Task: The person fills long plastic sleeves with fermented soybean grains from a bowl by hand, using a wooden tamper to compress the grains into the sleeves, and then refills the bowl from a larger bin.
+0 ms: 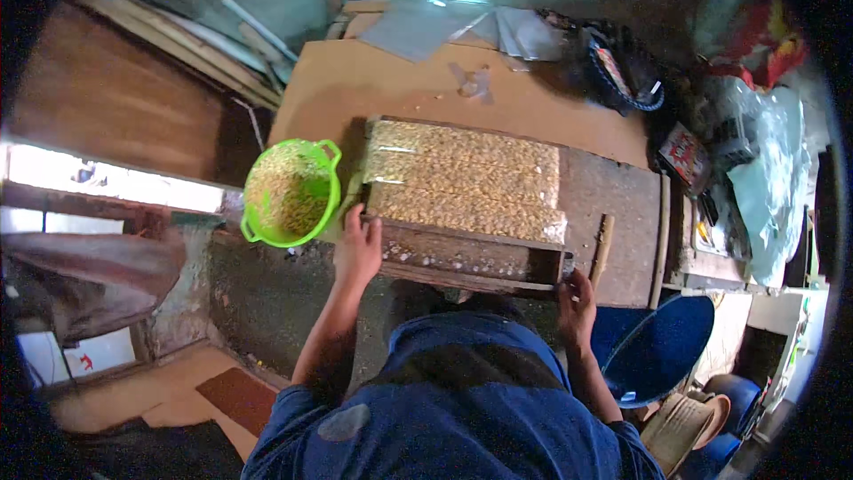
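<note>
A long, narrow wooden trough lies along the near edge of the worktable, with pale crumbs scattered inside it. My left hand grips its left end, fingers over the corner and thumb along the rim. At its right end, the curled fingers of my right hand hold the near corner. Just beyond the trough, several rows of pressed, grain-like slabs lie side by side, shiny in places as if under clear film. Left of my left hand stands a bright green plastic colander partly filled with loose pale flakes.
A wooden stick lies on the worktable at right. Clear plastic sheets and a dark basket sit at the back. Below the right edge stands a large blue tub. Boards lean at left.
</note>
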`<state>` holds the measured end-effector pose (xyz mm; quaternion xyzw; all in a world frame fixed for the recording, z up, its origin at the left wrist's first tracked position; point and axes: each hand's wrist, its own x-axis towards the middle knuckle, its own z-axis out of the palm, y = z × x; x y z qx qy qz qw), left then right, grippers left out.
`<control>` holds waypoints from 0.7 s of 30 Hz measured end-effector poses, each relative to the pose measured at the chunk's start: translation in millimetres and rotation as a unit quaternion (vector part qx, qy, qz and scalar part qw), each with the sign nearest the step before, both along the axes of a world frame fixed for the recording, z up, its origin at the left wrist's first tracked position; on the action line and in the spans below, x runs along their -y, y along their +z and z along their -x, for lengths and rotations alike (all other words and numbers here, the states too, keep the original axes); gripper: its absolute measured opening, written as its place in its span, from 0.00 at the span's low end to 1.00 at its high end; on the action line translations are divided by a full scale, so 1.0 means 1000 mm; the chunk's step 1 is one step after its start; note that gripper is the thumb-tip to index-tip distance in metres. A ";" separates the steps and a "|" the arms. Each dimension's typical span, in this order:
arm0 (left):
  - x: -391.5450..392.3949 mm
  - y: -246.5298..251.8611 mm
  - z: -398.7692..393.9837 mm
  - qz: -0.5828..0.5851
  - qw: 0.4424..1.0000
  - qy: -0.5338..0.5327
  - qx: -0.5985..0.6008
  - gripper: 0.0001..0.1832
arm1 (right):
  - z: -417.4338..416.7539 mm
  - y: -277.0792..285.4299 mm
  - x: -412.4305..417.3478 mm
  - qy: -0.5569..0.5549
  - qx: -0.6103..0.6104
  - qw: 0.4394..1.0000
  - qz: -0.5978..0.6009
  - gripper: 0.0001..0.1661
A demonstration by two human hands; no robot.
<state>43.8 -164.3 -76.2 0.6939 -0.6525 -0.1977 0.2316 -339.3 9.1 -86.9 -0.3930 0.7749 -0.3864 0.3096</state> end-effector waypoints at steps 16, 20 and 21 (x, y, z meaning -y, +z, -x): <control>0.032 -0.002 0.007 0.006 1.000 0.016 -0.025 0.16 | 0.004 -0.004 0.001 -0.020 0.021 0.999 -0.018 0.25; 0.031 -0.014 0.004 0.007 0.999 0.032 0.004 0.18 | 0.002 -0.004 0.003 -0.008 0.014 1.000 0.000 0.24; 0.032 -0.014 0.005 0.007 0.999 0.032 0.002 0.18 | 0.005 -0.007 0.001 -0.008 0.017 1.000 0.004 0.24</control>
